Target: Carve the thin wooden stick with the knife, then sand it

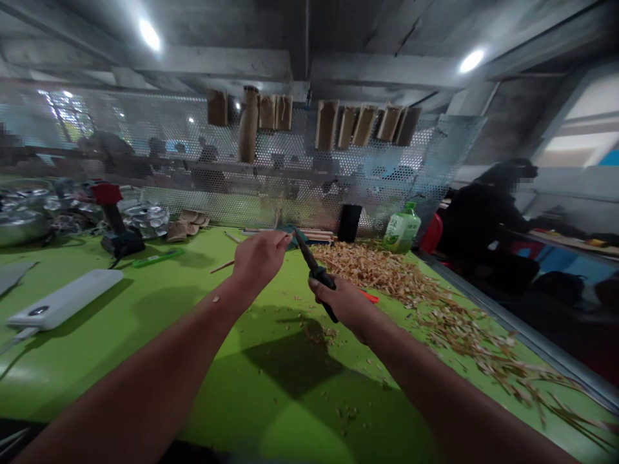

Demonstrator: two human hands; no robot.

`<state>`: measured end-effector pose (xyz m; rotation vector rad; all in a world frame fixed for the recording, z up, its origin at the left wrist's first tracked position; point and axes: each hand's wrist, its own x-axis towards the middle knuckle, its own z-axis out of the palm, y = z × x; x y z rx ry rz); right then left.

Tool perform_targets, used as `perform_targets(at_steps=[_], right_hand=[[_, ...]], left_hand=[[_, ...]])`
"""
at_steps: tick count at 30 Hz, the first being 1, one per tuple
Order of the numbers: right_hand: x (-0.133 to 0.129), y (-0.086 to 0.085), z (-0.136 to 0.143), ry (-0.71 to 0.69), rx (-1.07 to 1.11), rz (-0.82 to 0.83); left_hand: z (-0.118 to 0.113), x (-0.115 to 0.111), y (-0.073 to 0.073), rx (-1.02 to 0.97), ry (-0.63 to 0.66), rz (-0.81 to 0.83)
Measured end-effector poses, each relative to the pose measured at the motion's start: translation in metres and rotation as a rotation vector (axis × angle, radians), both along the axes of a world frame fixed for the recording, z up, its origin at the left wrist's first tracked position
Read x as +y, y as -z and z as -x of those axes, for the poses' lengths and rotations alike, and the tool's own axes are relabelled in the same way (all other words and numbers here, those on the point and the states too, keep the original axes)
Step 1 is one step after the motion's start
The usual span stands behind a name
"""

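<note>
My left hand (pixel 260 256) is closed in a pinch over the green table (pixel 227 386). A thin brown wooden stick (pixel 222 266) pokes out of it to the left, and its other end shows only faintly at the fingertips. My right hand (pixel 342 301) is wrapped round the dark handle of a knife (pixel 305 250). The narrow blade points up and away, its tip close to my left fingertips; I cannot tell whether it touches the stick. Wood shavings (pixel 377 270) are heaped beyond my right hand, with small chips scattered under both hands.
A white power bank (pixel 68 299), a green utility knife (pixel 157 258) and a red-and-black cordless drill (pixel 113 219) lie left. A black phone (pixel 349 222) and a green bottle (pixel 403 229) stand at the back before a perforated metal screen (pixel 193 193). A person (pixel 483 212) sits at right.
</note>
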<state>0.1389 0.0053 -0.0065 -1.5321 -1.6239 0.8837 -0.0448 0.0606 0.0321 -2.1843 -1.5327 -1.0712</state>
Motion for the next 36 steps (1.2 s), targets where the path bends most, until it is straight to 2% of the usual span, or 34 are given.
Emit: perform_targets(at_steps=[4, 9, 21, 29, 36], right_hand=[[0.001, 0.001, 0.0, -0.042, 0.051, 0.027], [0.001, 0.002, 0.003, -0.105, 0.24, 0.165], [-0.002, 0.006, 0.008, -0.141, 0.381, 0.167], [-0.004, 0.002, 0.005, -0.208, 0.446, 0.19], [-0.008, -0.004, 0.002, -0.25, 0.555, 0.288]], left_hand=[[0.0, 0.001, 0.001, 0.011, -0.002, 0.007], [0.003, 0.008, 0.003, 0.035, 0.01, 0.009], [0.009, 0.019, 0.006, -0.047, 0.127, -0.017], [0.009, 0.022, 0.008, -0.142, 0.202, -0.022], [0.016, 0.03, 0.012, -0.258, 0.428, -0.055]])
